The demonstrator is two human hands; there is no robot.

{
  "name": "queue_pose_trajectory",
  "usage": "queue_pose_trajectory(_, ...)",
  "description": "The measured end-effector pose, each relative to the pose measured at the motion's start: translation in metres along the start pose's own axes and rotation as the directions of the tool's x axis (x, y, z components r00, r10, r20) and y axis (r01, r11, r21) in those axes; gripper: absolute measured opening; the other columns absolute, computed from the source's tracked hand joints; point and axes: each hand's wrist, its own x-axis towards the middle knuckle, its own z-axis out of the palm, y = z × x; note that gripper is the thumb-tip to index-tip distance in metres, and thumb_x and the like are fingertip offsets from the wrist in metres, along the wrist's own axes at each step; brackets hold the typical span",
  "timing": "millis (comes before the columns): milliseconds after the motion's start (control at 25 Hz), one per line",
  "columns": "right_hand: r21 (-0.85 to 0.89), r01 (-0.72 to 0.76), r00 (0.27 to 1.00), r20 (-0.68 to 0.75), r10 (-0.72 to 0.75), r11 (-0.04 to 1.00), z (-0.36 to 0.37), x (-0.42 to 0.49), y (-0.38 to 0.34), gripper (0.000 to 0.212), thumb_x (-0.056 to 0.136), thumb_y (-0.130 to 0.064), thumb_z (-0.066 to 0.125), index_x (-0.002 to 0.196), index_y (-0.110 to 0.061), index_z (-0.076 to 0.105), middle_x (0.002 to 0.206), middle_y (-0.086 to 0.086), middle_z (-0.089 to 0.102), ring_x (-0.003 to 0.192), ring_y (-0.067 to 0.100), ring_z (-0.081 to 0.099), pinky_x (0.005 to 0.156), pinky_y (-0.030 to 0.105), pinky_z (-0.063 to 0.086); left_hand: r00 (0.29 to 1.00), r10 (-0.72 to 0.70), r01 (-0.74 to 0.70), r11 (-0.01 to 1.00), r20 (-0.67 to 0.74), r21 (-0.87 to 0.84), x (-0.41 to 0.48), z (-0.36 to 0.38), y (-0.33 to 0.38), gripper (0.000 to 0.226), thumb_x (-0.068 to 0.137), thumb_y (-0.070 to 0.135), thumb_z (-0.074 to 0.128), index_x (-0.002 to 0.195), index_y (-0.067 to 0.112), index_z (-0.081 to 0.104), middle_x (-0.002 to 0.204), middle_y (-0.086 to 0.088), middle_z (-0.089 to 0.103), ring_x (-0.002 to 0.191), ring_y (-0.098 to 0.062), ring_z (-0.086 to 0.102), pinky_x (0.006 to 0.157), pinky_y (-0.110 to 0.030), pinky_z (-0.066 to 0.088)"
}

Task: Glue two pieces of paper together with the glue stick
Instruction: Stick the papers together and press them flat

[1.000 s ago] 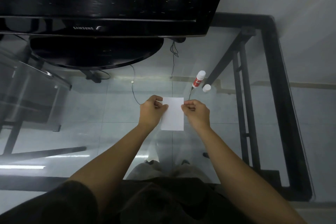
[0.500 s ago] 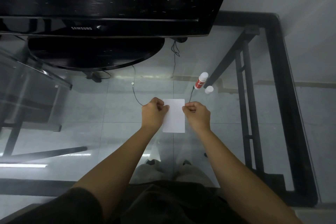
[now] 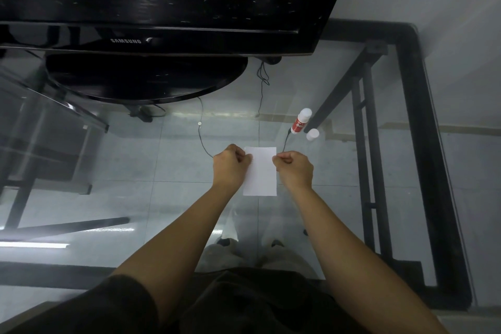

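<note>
A small white paper lies or hovers just over the glass table, long side pointing away from me. My left hand pinches its upper left edge and my right hand pinches its upper right edge. Whether it is one sheet or two stacked I cannot tell. The red and white glue stick stands uncapped on the glass, beyond and to the right of the paper. Its white cap sits beside it.
A black television on an oval stand fills the far side of the glass table. Thin cables run across the glass toward the paper. The black table frame borders the right side.
Both hands keep their pinch on the paper's top corners. The paper and hands have barely shifted; the view moved slightly.
</note>
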Motion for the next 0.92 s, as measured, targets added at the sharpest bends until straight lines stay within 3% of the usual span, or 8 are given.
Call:
queue_pose_trajectory(160, -0.012, 0.000, 1.000, -0.020, 0.000, 1.000, 0.002, -0.001, -0.002, 0.016, 0.084, -0.019, 0.061, 0.096, -0.010, 0.069, 0.098, 0.005, 0.071, 0.080, 0.012, 0.057, 0.071, 0.022, 0.040, 1.000, -0.011, 0.011, 1.000, 0.003, 0.002, 0.000, 0.000, 0.002, 0.018, 0.087, 0.018, 0.059, 0.094, 0.001, 0.060, 0.089, -0.014, 0.067, 0.073, -0.016, 0.053, 0.069, -0.021, 0.041)
queue_pose_trajectory(520, -0.067, 0.028, 0.996, -0.081, -0.033, 0.997, 0.005, -0.005, -0.005, 0.016, 0.087, -0.018, 0.060, 0.099, -0.007, 0.063, 0.101, 0.009, 0.070, 0.086, 0.020, 0.062, 0.066, 0.019, 0.038, 0.998, -0.056, 0.056, 0.998, -0.005, -0.011, -0.001, 0.002, 0.006, 0.017, 0.086, 0.016, 0.060, 0.094, 0.001, 0.058, 0.092, -0.017, 0.066, 0.077, -0.024, 0.057, 0.069, -0.028, 0.045)
queue_pose_trajectory(920, -0.243, 0.203, 0.969, -0.090, -0.230, 0.948, 0.008, -0.003, 0.000, 0.021, 0.086, -0.021, 0.064, 0.102, -0.009, 0.060, 0.103, 0.010, 0.067, 0.089, 0.023, 0.063, 0.076, 0.024, 0.048, 0.986, -0.166, 0.166, 0.986, 0.003, 0.009, 0.001, 0.002, 0.017, 0.034, 0.084, 0.020, 0.064, 0.106, 0.004, 0.044, 0.102, -0.019, 0.062, 0.084, -0.031, 0.059, 0.071, -0.037, 0.049)
